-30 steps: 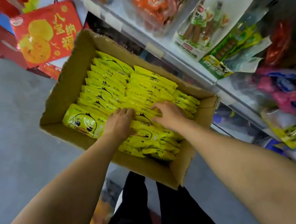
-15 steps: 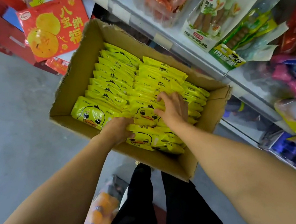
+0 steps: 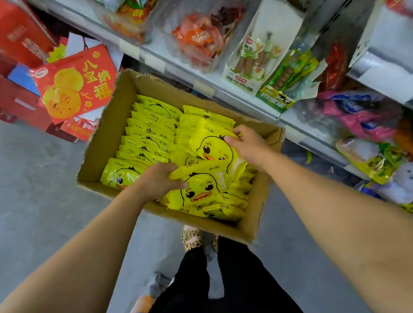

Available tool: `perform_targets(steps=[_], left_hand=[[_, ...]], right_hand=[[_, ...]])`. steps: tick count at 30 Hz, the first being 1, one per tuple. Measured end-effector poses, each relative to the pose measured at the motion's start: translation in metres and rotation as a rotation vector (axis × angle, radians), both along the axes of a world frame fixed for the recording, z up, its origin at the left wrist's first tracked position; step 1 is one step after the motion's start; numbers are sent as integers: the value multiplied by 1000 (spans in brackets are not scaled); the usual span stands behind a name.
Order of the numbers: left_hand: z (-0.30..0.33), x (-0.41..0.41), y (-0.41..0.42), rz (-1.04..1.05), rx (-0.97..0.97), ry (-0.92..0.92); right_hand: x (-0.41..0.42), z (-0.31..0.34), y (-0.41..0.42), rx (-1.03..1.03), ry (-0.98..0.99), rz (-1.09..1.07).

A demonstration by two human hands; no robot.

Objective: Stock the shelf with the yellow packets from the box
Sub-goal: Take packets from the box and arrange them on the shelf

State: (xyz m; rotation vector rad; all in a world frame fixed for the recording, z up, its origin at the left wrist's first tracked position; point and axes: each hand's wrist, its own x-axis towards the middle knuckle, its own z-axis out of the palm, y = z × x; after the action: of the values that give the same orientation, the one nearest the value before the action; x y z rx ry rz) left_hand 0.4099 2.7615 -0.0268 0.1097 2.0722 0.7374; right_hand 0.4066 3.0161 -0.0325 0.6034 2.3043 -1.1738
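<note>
From the head view, the open brown cardboard box (image 3: 106, 141) on the floor is nearly full of glossy yellow duck-print packets (image 3: 148, 135) — stocking looks barely begun. The left hand (image 3: 159, 180) and right hand (image 3: 248, 144) each grip a bunch of packets, tilted up inside the box — the metal shelf (image 3: 216, 87) waits beside.
</note>
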Motion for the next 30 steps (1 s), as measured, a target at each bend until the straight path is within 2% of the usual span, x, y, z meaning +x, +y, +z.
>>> perform_targets(steps=[5,8,11,13,17,19,21,25,30], left_hand=[[74,-12,43,110,194,-113],[121,-14,73,172,293,-141],[165,-20,102,29,414,-224],[189,-21,127,-66,427,-220],[231,-13,191,-199,450,-135],[250,-1,230,-272,519,-132],[266,12,271,-361,510,-99],[292,38,349,-479,464,-13],[325,69,433,-505,413,155]], right_hand=[[-9,78,52,80,158,-187],[-7,131,89,116,287,-219],[-4,185,119,97,409,-246],[4,222,141,29,485,-288],[30,295,194,-12,668,-338],[52,325,224,-105,757,-396],[79,350,257,-192,813,-459],[129,385,325,-375,784,-510],[178,405,394,-492,782,-482]])
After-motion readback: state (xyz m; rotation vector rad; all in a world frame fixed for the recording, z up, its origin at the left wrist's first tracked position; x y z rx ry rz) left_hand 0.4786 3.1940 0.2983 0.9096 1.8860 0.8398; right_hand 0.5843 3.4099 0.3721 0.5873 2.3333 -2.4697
